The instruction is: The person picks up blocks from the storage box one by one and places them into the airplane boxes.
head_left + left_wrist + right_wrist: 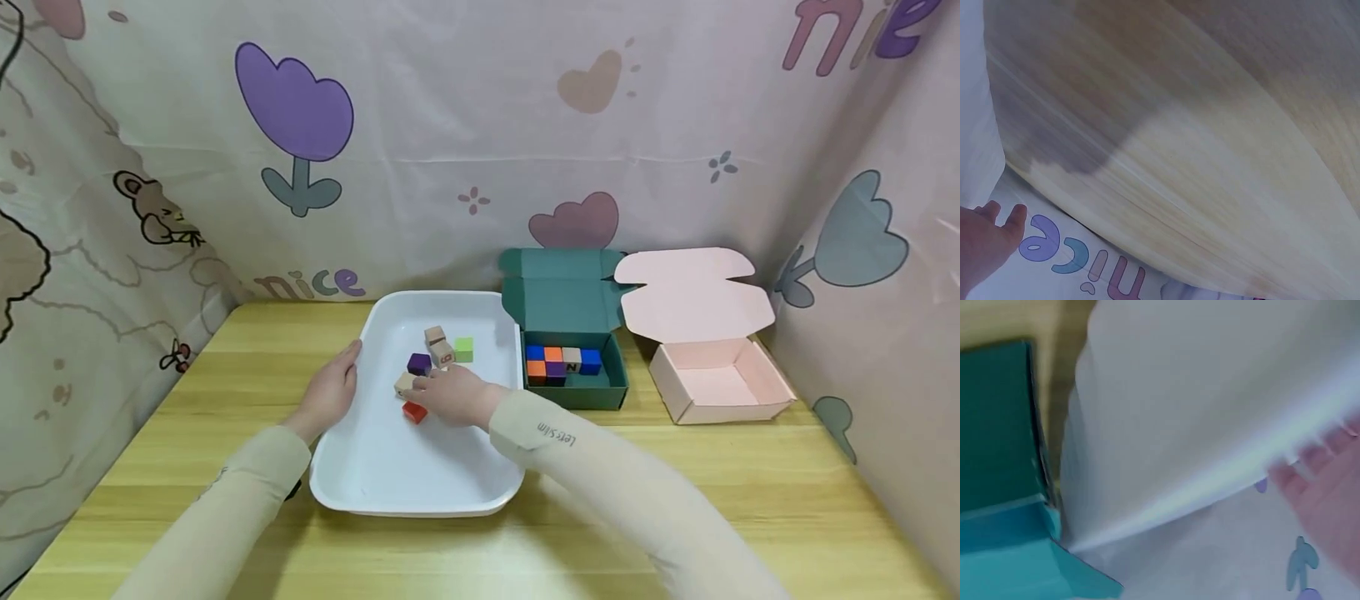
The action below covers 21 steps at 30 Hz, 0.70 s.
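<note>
A white tray point(420, 475) stands on the wooden table with several small cubes grouped in it. My left hand point(330, 396) lies against the tray's left side, fingers extended along the rim; the left wrist view shows those fingers close to the white wall. My right hand point(453, 394) reaches over the tray, its fingertips right at a plain wooden block point(405, 383). I cannot tell whether they pinch it. A red block point(415, 412) lies just below, a purple block point(419, 363) just above. Farther back are a numbered wooden block point(442, 352), another wooden block point(435, 335) and a light green block point(464, 349).
Right of the tray stands an open green box point(600, 397) holding blue, orange, purple and lettered wooden cubes. Beyond it is an open pink box point(731, 412), lid tipped back. A printed curtain point(450, 100) hangs behind the table point(585, 533).
</note>
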### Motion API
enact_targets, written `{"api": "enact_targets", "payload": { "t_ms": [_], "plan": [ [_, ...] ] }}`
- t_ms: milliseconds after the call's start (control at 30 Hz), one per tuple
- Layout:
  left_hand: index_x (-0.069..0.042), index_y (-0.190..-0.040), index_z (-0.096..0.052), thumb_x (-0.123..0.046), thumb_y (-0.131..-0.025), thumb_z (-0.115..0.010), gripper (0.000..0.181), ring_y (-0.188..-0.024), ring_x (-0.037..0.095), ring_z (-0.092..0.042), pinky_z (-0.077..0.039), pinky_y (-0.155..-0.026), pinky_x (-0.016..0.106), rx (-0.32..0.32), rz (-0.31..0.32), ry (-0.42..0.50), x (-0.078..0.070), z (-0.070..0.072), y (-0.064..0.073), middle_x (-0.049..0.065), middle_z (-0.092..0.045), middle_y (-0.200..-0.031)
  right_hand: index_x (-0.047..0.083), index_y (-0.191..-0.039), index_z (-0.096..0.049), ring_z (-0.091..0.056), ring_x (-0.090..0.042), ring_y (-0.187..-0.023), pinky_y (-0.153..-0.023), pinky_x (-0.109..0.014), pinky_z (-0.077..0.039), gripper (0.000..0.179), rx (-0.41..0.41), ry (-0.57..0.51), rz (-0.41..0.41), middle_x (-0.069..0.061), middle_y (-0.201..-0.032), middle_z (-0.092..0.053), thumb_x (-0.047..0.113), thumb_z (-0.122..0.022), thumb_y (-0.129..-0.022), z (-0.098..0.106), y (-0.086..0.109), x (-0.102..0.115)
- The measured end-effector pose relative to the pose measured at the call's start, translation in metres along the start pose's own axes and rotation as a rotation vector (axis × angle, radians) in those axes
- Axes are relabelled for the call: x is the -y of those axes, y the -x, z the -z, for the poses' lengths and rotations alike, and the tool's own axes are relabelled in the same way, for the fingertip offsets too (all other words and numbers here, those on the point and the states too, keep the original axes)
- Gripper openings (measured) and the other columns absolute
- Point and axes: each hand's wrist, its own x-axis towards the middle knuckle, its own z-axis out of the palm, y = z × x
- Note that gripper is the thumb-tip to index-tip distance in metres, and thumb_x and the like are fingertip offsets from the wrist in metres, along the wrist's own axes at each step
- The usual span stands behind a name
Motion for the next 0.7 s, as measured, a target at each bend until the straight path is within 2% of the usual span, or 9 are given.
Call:
{"api": "enact_targets", "payload": {
  "t_ms": [133,267,400,567,633,700],
  "plan": [
    [0.005,-0.145,-0.022,-0.007,-0.1,-0.027,0.047,-0.139,0.04,-0.024,-0.025,-0.116,0.052,-0.007,0.01,-0.015,-0.001,0.001,0.0,0.023,-0.022,-0.152,0.044,-0.146,-0.022,-0.046,-0.017,-0.13,-0.107,-0.033,-0.044,0.062,0.067,-0.001,-0.022,0.015,-0.154,-0.027,0.016,-0.048,-0.098,-0.006,-0.002,-0.002],
    [0.004,-0.146,-0.021,-0.009,-0.101,-0.027,0.047,-0.139,0.039,-0.024,-0.025,-0.115,0.051,0.004,0.016,-0.019,-0.004,0.0,-0.001,0.022,-0.022,-0.152,0.044,-0.147,-0.021,-0.047,-0.016,-0.129,-0.109,-0.035,-0.042,0.06,0.11,0.026,0.022,0.015,-0.155,-0.022,0.015,-0.044,-0.099,-0.012,-0.003,-0.001],
    [0.005,-0.145,-0.022,-0.009,-0.1,-0.027,0.047,-0.138,0.04,-0.026,-0.027,-0.115,0.051,-0.008,0.004,-0.028,-0.005,-0.002,-0.002,0.023,-0.024,-0.151,0.04,-0.145,-0.029,-0.047,-0.015,-0.128,-0.107,-0.033,-0.044,0.056,0.081,0.082,0.057,0.013,-0.154,-0.027,0.013,-0.045,-0.099,-0.015,-0.004,0.001],
    [0.005,-0.145,-0.023,-0.009,-0.1,-0.027,0.047,-0.138,0.041,-0.026,-0.026,-0.115,0.052,-0.011,-0.007,-0.013,-0.004,-0.001,-0.002,0.024,-0.024,-0.151,0.035,-0.144,-0.036,-0.04,-0.014,-0.135,-0.105,-0.032,-0.046,0.052,0.022,0.132,0.103,0.014,-0.152,-0.03,0.012,-0.047,-0.098,-0.016,-0.004,0.004],
    [0.006,-0.145,-0.023,-0.008,-0.1,-0.027,0.047,-0.138,0.041,-0.025,-0.026,-0.115,0.052,-0.009,-0.002,-0.006,-0.004,0.0,-0.001,0.024,-0.024,-0.151,0.032,-0.142,-0.04,-0.042,-0.011,-0.132,-0.101,-0.028,-0.048,0.049,0.002,0.138,0.131,0.013,-0.149,-0.037,0.012,-0.048,-0.098,-0.016,-0.005,0.006],
    [0.006,-0.145,-0.023,-0.007,-0.1,-0.027,0.047,-0.138,0.041,-0.025,-0.026,-0.115,0.052,-0.011,0.003,-0.009,-0.003,0.001,-0.002,0.024,-0.024,-0.151,0.027,-0.137,-0.049,-0.051,-0.01,-0.123,-0.095,-0.024,-0.051,0.043,-0.022,0.128,0.149,0.009,-0.14,-0.049,0.013,-0.052,-0.096,-0.013,-0.006,0.006]
  ]
}}
